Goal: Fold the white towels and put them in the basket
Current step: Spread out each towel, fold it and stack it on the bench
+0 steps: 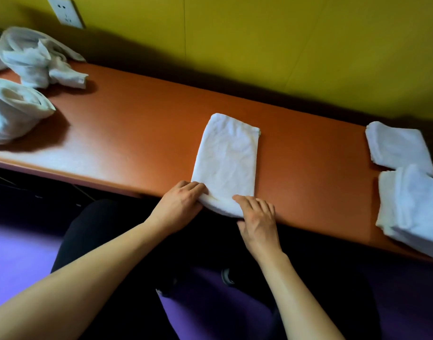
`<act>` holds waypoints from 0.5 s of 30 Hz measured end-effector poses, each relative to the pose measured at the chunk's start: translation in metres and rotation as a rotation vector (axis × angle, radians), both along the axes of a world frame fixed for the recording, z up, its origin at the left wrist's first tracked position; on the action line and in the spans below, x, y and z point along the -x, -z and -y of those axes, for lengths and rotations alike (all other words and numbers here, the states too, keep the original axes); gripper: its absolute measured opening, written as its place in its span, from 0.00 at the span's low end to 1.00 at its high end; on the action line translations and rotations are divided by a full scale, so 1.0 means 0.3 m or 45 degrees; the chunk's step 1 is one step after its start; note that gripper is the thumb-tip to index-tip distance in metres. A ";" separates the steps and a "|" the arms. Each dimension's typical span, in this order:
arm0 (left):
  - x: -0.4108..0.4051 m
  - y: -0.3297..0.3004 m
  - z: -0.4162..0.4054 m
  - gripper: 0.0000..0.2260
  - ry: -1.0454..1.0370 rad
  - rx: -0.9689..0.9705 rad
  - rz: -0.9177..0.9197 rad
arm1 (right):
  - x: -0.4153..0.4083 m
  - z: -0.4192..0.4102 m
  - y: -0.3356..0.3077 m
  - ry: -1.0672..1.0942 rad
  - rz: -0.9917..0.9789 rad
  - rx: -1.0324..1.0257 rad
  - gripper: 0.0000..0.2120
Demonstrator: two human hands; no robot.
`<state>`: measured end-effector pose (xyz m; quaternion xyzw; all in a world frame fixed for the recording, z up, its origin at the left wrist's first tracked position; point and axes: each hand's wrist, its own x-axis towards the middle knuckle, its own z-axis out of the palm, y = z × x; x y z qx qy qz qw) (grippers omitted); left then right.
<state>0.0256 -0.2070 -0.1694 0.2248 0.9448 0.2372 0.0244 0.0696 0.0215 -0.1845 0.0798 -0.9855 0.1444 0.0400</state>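
White towel [227, 158] folded into a long strip lies across the orange table [136, 133], its near end lapping over the front edge. Both hands take that end: the left hand [179, 204] pinches the left corner, fingers curled over the fold, and the right hand [258, 217] grips the right corner. Bare tabletop stretches wide to the left, up to the crumpled towels [33, 60] at the far left end. To the right, folded towels [404, 177] sit stacked near the table's end, well apart from the strip. No basket shows
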 end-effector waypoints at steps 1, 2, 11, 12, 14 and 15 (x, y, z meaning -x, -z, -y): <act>-0.007 -0.018 0.003 0.13 -0.036 -0.024 0.015 | -0.006 -0.004 -0.016 0.040 -0.016 0.111 0.26; -0.015 -0.032 0.010 0.12 -0.072 -0.059 0.015 | -0.016 -0.007 -0.034 0.111 0.008 0.291 0.22; -0.029 -0.135 -0.009 0.05 -0.459 -0.808 0.212 | -0.034 -0.043 -0.145 0.245 0.285 1.372 0.11; -0.011 -0.139 -0.013 0.02 -0.491 -0.844 0.235 | -0.019 -0.042 -0.139 0.269 0.269 1.310 0.10; 0.035 -0.147 -0.025 0.08 -0.564 -0.941 0.337 | 0.022 -0.034 -0.126 0.338 0.213 1.222 0.07; 0.057 -0.150 -0.030 0.11 -0.593 -0.976 0.407 | 0.048 -0.028 -0.121 0.370 0.186 1.200 0.07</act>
